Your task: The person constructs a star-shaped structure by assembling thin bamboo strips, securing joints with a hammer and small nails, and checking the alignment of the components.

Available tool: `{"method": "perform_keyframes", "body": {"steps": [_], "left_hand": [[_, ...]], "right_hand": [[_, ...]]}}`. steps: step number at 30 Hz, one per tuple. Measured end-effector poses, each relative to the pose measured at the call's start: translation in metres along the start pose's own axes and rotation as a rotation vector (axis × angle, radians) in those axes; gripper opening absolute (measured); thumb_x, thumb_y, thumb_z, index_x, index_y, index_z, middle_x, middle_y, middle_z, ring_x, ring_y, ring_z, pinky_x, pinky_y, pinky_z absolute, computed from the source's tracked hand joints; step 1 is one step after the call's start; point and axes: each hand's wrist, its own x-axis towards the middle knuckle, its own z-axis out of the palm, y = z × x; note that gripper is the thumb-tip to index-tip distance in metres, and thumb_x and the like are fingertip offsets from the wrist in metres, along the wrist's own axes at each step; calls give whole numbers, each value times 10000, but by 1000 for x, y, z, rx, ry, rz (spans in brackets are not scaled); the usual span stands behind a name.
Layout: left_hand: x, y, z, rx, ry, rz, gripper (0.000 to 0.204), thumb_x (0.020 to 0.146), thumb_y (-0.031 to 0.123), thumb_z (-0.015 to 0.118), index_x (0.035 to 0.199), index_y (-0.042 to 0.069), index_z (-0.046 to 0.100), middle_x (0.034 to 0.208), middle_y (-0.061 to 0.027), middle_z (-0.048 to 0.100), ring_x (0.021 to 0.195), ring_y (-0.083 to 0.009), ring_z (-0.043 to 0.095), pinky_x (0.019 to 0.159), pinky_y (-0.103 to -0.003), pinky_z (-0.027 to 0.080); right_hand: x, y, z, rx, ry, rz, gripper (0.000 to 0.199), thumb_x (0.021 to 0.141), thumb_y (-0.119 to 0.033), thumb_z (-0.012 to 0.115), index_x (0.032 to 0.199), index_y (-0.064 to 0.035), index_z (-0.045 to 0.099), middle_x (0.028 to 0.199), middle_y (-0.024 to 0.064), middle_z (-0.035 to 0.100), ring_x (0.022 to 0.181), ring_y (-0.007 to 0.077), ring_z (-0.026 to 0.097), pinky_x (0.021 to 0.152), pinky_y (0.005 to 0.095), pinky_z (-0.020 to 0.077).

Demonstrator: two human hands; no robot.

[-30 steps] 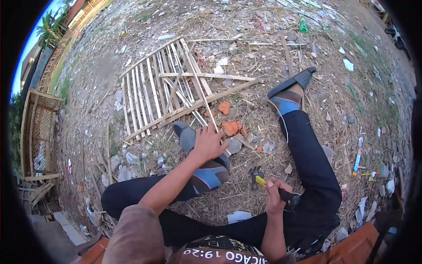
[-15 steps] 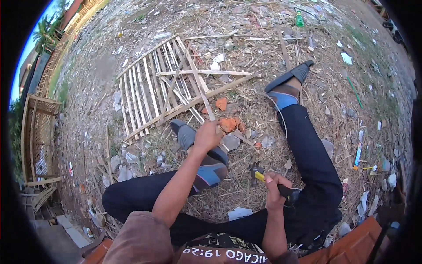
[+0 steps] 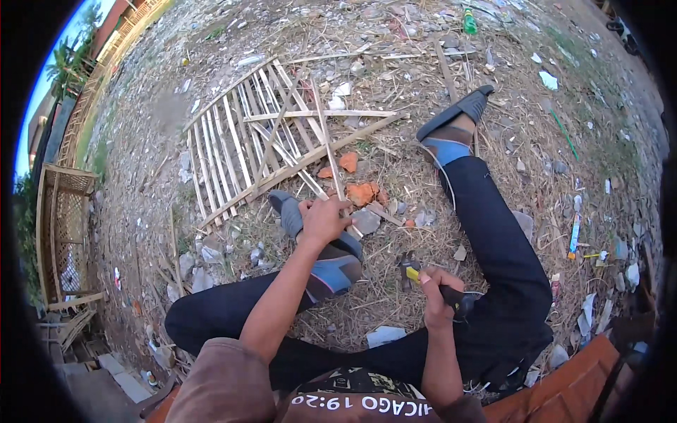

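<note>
Over the sandal on my left foot, my left hand (image 3: 326, 220) is closed around a thin wooden slat (image 3: 330, 144). The slat slants away from me, its far part lying across a slatted wooden frame (image 3: 282, 185). My right hand (image 3: 442, 290), beside my right thigh, grips a hammer (image 3: 412, 273) by its black and yellow handle. The hammer's dark head points left, just above the dry grass. Pale narrow slats fill the left part of the frame, and loose pieces cross its right part. My left palm and some fingertips are hidden.
Orange brick pieces (image 3: 363, 193) and a grey stone (image 3: 366, 221) lie right of my left hand. My right foot in its sandal (image 3: 457, 113) is stretched out ahead. Stones, straw and litter cover the ground. A lattice panel (image 3: 67, 236) stands at the far left.
My left hand has moved slightly left and down along with the slat, whose far end now stands out more upright over the frame. My right hand keeps the hammer in nearly the same place.
</note>
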Motion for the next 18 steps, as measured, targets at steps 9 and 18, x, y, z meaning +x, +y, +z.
{"method": "perform_keyframes", "body": {"steps": [9, 18], "left_hand": [[27, -6, 7, -237, -104, -134, 377, 754, 324, 776, 1115, 225, 735, 1007, -34, 727, 909, -177, 676, 875, -402, 401], [38, 22, 14, -1176, 31, -181, 315, 814, 36, 753, 1116, -23, 685, 923, -54, 695, 784, -114, 638, 660, -252, 522]], "right_hand": [[-8, 1, 18, -88, -36, -90, 364, 842, -3, 627, 606, -27, 351, 578, -36, 334, 566, 46, 306, 499, 274, 252], [-14, 8, 7, -124, 2, -121, 354, 846, 5, 617, 600, -25, 364, 585, -39, 346, 566, 42, 308, 499, 279, 256]]}}
